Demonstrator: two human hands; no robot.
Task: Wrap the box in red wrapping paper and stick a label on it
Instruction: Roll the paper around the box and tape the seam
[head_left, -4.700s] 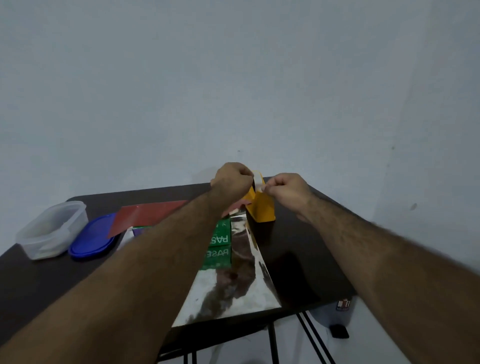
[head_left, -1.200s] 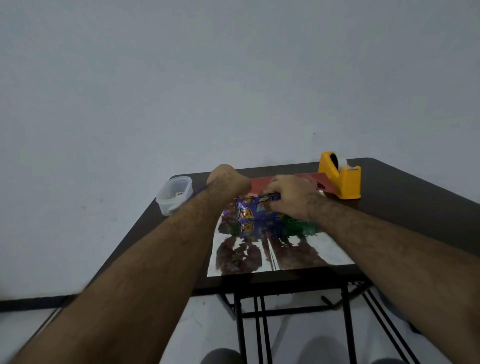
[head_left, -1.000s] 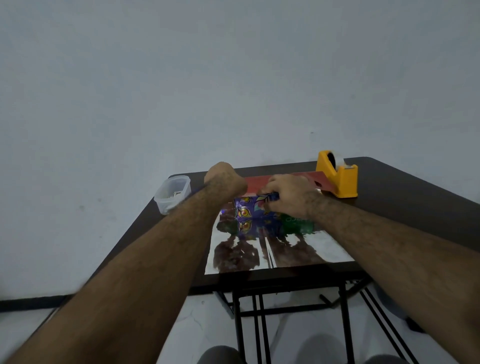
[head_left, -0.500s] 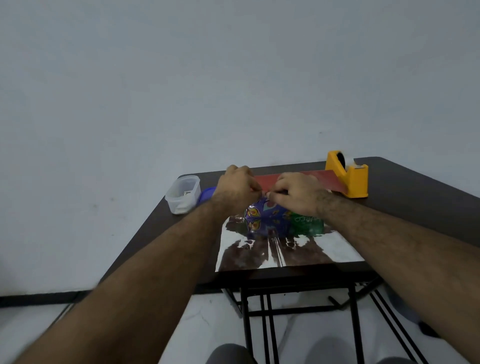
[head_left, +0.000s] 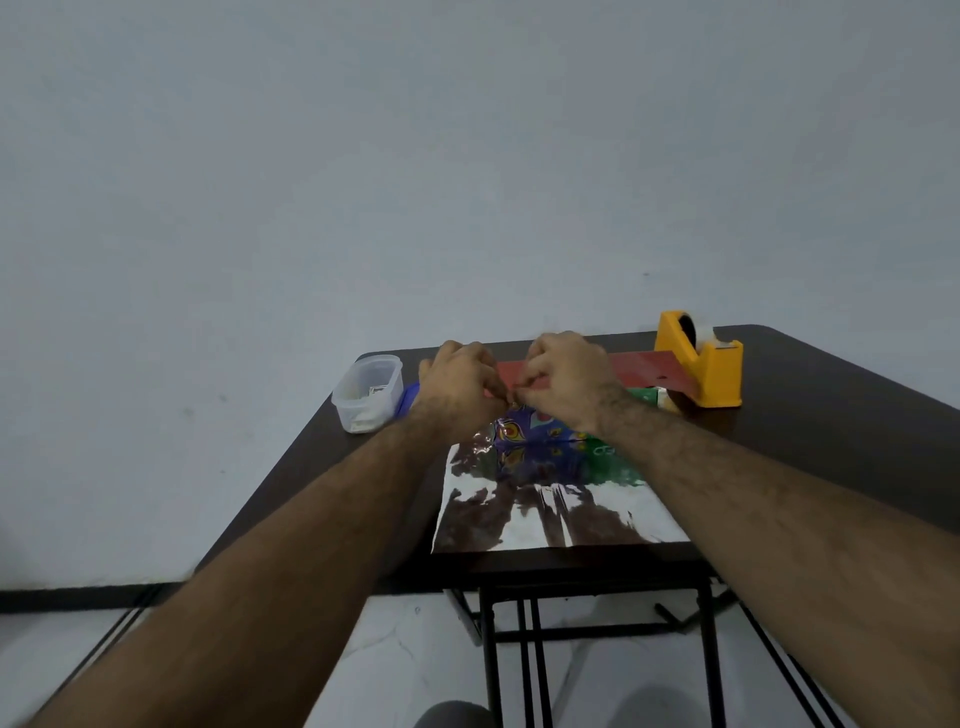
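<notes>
The box (head_left: 535, 434), purple-patterned with a green side, lies on the wrapping paper (head_left: 545, 512). The paper's silver inside faces up and its red side (head_left: 649, 370) shows at the far edge. My left hand (head_left: 460, 384) and my right hand (head_left: 569, 382) hover close together just above the box's far edge. Both have curled fingers, and their tips meet on something small that looks like a clear piece of tape; it is barely visible. The hands hide the box's top edge.
A yellow tape dispenser (head_left: 701, 371) stands at the back right on the red paper's end. A clear plastic container (head_left: 369, 392) and a blue lid (head_left: 408, 400) sit at the back left. The dark table (head_left: 831, 415) ends just below the paper's near edge.
After pulling tape at the dispenser, both hands came to the box. In the last second the right hand left the box top and the fingertips of both hands came together above it.
</notes>
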